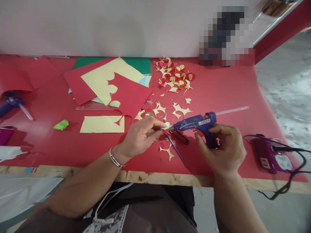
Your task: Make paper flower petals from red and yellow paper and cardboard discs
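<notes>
My right hand is wrapped round a blue glue gun, with a clear glue stick poking out of its back end. The gun's nozzle points left and meets a small red and yellow paper piece pinched in the fingertips of my left hand. Under the nozzle lie a dark-handled tool, partly covered, and a thin blue stick. Yellow paper offcuts are scattered below and behind the hands.
Red, yellow and green paper sheets are stacked at the back left. Behind the hands sits a heap of folded red and yellow pieces. A purple power box with black cables stands right. Another glue gun lies far left.
</notes>
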Action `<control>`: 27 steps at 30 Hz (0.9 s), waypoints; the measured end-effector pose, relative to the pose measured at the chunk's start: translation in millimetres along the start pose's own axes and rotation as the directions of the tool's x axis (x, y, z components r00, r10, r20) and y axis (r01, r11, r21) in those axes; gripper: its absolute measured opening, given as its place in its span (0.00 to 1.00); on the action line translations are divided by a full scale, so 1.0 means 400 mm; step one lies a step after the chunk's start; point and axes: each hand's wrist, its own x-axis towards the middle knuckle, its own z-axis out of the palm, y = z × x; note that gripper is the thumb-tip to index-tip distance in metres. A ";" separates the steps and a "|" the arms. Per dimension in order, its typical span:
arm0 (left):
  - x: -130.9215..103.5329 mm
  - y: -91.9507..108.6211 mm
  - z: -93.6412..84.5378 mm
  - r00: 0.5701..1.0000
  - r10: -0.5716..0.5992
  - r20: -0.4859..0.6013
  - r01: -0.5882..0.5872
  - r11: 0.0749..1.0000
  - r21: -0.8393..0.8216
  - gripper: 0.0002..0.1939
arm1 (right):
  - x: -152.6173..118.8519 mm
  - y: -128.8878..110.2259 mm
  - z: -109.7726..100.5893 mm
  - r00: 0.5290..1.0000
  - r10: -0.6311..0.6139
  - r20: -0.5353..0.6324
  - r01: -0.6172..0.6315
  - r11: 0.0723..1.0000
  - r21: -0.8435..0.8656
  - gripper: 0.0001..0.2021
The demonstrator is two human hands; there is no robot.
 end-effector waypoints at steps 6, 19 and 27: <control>-0.001 -0.001 0.001 1.000 -0.014 -0.005 0.014 1.000 -0.022 0.05 | 0.004 -0.002 0.000 0.999 -0.053 -0.012 0.053 0.999 -0.006 0.14; -0.005 -0.005 0.001 1.000 -0.024 -0.019 0.023 1.000 -0.014 0.03 | 0.002 0.011 0.003 0.996 -0.083 -0.019 0.083 0.997 -0.006 0.14; 0.001 -0.003 0.001 0.998 0.021 -0.060 -0.020 1.000 0.010 0.05 | 0.001 0.023 0.009 0.988 -0.141 -0.057 0.141 0.990 -0.007 0.16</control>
